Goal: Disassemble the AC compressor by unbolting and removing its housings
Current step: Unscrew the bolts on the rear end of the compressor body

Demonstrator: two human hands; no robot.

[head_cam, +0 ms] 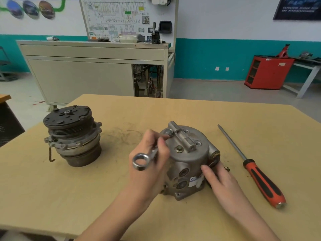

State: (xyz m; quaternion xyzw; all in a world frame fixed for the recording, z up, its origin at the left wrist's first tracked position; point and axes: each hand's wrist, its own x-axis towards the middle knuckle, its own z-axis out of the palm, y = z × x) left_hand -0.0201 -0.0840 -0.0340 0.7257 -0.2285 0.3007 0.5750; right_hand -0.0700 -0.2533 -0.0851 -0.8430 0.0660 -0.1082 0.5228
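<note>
Left hand (151,154) holds wrench (141,161), apparently against compressor (189,159).

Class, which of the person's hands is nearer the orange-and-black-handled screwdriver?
Right. The right hand holds the grey metal compressor housing, just left of the orange-and-black-handled screwdriver; the left hand grips a silver wrench farther left.
</note>
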